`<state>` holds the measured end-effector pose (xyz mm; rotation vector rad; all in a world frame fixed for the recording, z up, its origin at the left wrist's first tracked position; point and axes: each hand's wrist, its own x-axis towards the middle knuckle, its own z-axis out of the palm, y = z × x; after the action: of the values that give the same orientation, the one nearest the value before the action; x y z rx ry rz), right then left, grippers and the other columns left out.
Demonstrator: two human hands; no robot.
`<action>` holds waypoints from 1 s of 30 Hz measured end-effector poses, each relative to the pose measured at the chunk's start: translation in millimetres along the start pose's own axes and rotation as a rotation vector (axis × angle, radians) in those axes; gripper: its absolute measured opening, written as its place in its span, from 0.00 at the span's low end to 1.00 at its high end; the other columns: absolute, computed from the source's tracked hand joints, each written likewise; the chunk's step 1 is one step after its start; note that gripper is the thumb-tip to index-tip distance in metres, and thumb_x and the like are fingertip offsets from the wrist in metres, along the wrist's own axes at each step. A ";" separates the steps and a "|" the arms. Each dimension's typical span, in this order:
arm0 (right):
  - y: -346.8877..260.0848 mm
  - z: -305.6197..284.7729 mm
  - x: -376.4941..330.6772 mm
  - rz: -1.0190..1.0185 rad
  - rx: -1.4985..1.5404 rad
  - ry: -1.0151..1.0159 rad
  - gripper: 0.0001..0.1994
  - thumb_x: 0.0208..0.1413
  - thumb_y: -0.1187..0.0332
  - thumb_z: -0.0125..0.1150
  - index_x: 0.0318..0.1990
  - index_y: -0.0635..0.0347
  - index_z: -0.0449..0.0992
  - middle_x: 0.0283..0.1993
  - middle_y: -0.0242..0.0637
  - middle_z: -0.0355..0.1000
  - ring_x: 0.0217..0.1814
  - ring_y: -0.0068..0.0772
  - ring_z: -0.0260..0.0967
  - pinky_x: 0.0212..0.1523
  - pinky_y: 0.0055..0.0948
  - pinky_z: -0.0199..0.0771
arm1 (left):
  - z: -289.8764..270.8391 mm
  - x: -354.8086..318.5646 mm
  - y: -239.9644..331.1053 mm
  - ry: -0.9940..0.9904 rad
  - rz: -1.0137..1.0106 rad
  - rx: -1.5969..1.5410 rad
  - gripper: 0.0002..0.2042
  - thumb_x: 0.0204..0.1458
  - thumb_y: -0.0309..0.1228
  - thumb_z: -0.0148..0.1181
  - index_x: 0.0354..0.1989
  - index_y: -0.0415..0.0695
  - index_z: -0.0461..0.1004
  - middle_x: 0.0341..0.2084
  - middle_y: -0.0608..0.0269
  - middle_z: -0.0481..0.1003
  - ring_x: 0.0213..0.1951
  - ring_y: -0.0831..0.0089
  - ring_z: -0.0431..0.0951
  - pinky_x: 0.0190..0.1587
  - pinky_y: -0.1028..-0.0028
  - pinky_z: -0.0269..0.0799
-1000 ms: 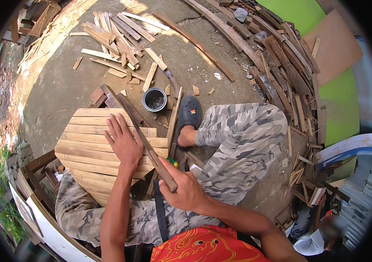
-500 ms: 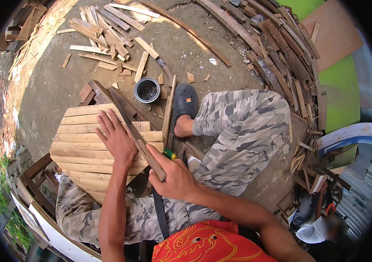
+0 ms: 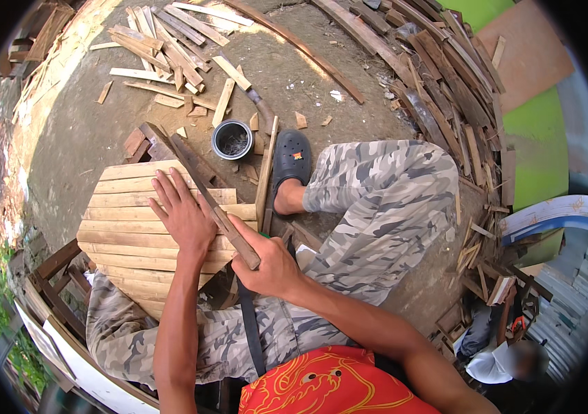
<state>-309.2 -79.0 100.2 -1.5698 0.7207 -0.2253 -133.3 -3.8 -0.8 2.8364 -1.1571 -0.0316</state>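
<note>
Gripping a long wooden-handled blade [image 3: 225, 223] in the right hand [image 3: 271, 268], I rest the left hand [image 3: 189, 222] spread flat on the slatted board [image 3: 122, 224] over the left leg [image 3: 122, 337], the two hands just apart.

Compared to a second ago, the right hand [image 3: 270, 266] has shoved the long tool [image 3: 219, 216] a bit farther forward over the slats [image 3: 124, 226], nearly covering the green thing [image 3: 264, 236], and the view's drifted so the cup [image 3: 232, 123] sits higher and more left.
</note>
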 end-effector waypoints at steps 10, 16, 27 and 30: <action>-23.2 -17.5 -16.6 0.055 0.003 -0.007 0.35 0.52 0.75 0.58 0.71 0.71 0.63 0.29 0.54 0.77 0.26 0.46 0.80 0.32 0.36 0.78 | -1.9 0.7 3.0 -0.006 -0.004 0.011 0.36 0.65 0.41 0.46 0.79 0.38 0.47 0.79 0.40 0.42 0.79 0.44 0.39 0.76 0.42 0.29; -26.8 -9.5 -1.7 0.091 -0.100 -0.071 0.37 0.51 0.74 0.61 0.71 0.73 0.60 0.31 0.61 0.77 0.31 0.61 0.79 0.38 0.48 0.79 | -2.7 -0.3 1.3 0.009 0.016 -0.025 0.37 0.64 0.41 0.47 0.79 0.38 0.46 0.79 0.41 0.41 0.80 0.45 0.38 0.76 0.42 0.28; -17.7 4.4 18.6 0.009 -0.133 -0.033 0.37 0.52 0.74 0.57 0.72 0.72 0.59 0.32 0.62 0.77 0.29 0.57 0.80 0.34 0.43 0.78 | -2.9 0.4 1.2 0.011 0.018 -0.006 0.36 0.64 0.41 0.48 0.79 0.39 0.48 0.79 0.41 0.44 0.79 0.45 0.40 0.76 0.41 0.30; -27.4 -2.4 10.6 0.041 -0.109 -0.041 0.37 0.52 0.72 0.58 0.72 0.73 0.59 0.31 0.63 0.76 0.29 0.61 0.78 0.35 0.46 0.78 | -3.4 0.0 1.4 0.006 0.002 -0.029 0.36 0.64 0.41 0.49 0.78 0.39 0.49 0.79 0.41 0.44 0.79 0.45 0.40 0.76 0.41 0.30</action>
<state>-293.8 -87.8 123.8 -1.6562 0.7430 -0.1249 -134.2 -4.6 2.7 2.8079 -1.1483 -0.0392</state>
